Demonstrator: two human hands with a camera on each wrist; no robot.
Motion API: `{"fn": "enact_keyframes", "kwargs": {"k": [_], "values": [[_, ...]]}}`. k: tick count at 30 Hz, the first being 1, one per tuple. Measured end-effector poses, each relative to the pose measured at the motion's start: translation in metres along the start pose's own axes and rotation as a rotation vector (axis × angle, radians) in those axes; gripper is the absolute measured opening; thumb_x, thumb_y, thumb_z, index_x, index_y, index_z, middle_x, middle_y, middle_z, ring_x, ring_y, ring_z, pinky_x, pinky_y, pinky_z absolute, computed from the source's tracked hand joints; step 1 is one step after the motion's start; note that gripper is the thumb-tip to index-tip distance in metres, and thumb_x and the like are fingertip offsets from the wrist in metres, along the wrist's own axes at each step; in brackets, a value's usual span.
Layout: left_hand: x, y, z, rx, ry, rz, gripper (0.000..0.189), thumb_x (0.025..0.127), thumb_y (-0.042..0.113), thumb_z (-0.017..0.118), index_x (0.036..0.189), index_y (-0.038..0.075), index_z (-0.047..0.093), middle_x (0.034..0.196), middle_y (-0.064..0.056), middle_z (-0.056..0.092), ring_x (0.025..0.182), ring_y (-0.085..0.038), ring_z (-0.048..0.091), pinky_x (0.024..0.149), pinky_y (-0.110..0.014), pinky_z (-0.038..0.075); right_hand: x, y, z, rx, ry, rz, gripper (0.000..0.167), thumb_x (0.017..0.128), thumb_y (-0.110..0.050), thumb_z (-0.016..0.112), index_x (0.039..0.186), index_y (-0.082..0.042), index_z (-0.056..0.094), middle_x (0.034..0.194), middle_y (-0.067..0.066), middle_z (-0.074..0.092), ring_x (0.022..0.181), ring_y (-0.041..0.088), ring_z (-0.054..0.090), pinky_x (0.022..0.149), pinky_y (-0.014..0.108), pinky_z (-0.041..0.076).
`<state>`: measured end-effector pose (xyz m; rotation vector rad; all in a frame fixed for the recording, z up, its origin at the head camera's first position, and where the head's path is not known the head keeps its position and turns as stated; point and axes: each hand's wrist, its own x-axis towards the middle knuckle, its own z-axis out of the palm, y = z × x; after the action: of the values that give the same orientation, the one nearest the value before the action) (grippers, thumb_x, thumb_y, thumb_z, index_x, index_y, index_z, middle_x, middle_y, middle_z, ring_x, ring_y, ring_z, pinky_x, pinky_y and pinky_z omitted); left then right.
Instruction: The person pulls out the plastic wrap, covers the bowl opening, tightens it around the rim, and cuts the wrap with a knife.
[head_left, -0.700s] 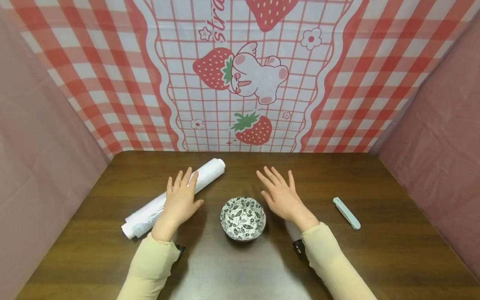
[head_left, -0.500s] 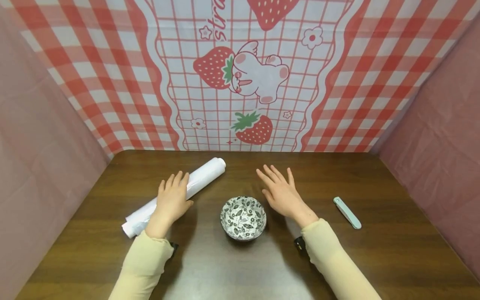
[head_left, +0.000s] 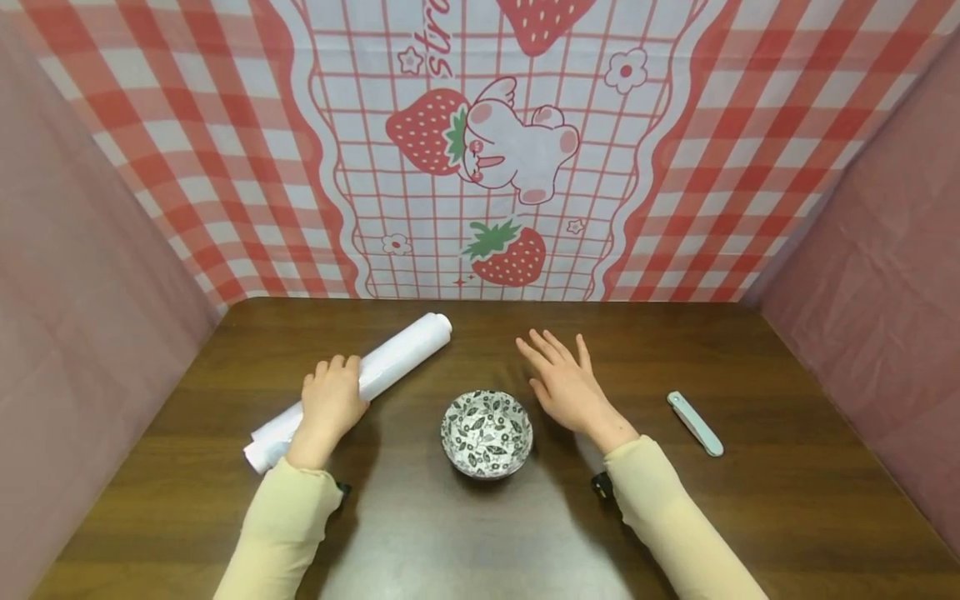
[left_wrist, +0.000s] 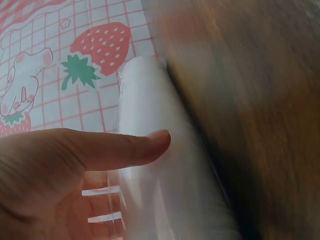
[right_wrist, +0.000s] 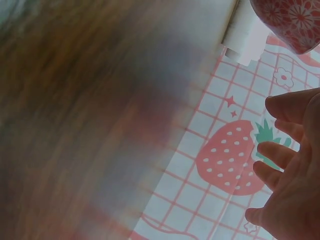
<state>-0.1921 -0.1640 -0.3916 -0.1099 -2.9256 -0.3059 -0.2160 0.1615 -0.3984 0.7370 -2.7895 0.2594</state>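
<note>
A white roll of cling film [head_left: 405, 356] lies diagonally on the left of the table. My left hand [head_left: 330, 402] grips it around its middle from above. In the left wrist view the thumb [left_wrist: 125, 148] crosses the near side of the roll [left_wrist: 147, 95], and the other fingers curl behind it, partly hidden. To the right of the bowl, my right hand [head_left: 567, 392] hovers with fingers spread, holding nothing. The small bowl [head_left: 487, 437] has a dark leaf pattern inside; the right wrist view shows its red floral outside [right_wrist: 298, 22].
A pale green, slim folded tool [head_left: 694, 425], perhaps a folding knife, lies on the right of the brown wooden table [head_left: 480, 550]. A red-and-white strawberry-print cloth [head_left: 510, 192] hangs behind, with pink cloth [head_left: 877, 217] at both sides.
My left hand has moved left and down onto the cling film roll, its fingers going from straight to curled around it. The right hand has stayed almost where it was.
</note>
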Motion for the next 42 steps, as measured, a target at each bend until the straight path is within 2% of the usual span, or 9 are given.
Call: {"fn": "enact_keyframes", "kwargs": {"k": [11, 16, 23, 34, 42], "values": [[0.005, -0.006, 0.003, -0.039, 0.033, 0.049, 0.052, 0.061, 0.013, 0.075, 0.108, -0.002, 0.058, 0.098, -0.021, 0.060, 0.089, -0.041, 0.053, 0.070, -0.052, 0.043, 0.004, 0.001, 0.002, -0.012, 0.026, -0.034, 0.060, 0.084, -0.015, 0.061, 0.139, -0.016, 0.038, 0.144, 0.010, 0.034, 0.132, 0.028, 0.031, 0.108, 0.058, 0.003], [0.008, -0.003, 0.004, -0.054, 0.028, 0.068, 0.056, 0.062, 0.012, 0.072, 0.113, -0.002, 0.057, 0.104, -0.022, 0.060, 0.092, -0.043, 0.052, 0.072, -0.053, 0.043, 0.007, 0.001, 0.001, -0.026, 0.049, -0.064, 0.058, 0.083, -0.013, 0.061, 0.137, -0.014, 0.041, 0.142, 0.010, 0.038, 0.131, 0.028, 0.033, 0.109, 0.055, 0.007], [0.013, 0.005, 0.005, -0.073, 0.013, 0.143, 0.058, 0.062, 0.009, 0.075, 0.116, -0.002, 0.057, 0.106, -0.021, 0.061, 0.095, -0.042, 0.053, 0.074, -0.053, 0.044, 0.011, 0.001, 0.001, -0.008, 0.105, -0.095, 0.052, 0.083, -0.010, 0.062, 0.132, -0.010, 0.047, 0.135, 0.013, 0.047, 0.126, 0.031, 0.040, 0.108, 0.053, 0.016], [0.022, 0.025, 0.010, -0.112, -0.017, 0.232, 0.058, 0.060, 0.006, 0.077, 0.115, 0.001, 0.060, 0.109, -0.017, 0.062, 0.096, -0.038, 0.054, 0.078, -0.050, 0.045, 0.015, 0.001, 0.005, 0.041, 0.122, -0.119, 0.045, 0.082, -0.007, 0.062, 0.126, -0.005, 0.053, 0.128, 0.013, 0.053, 0.120, 0.028, 0.048, 0.105, 0.045, 0.030], [0.028, 0.038, 0.015, -0.116, -0.030, 0.297, 0.057, 0.062, 0.005, 0.076, 0.117, 0.001, 0.059, 0.110, -0.016, 0.062, 0.098, -0.036, 0.054, 0.080, -0.049, 0.044, 0.016, -0.001, 0.007, 0.065, 0.162, -0.139, 0.035, 0.082, -0.007, 0.061, 0.117, -0.007, 0.060, 0.120, 0.010, 0.059, 0.110, 0.028, 0.054, 0.092, 0.043, 0.043]]}}
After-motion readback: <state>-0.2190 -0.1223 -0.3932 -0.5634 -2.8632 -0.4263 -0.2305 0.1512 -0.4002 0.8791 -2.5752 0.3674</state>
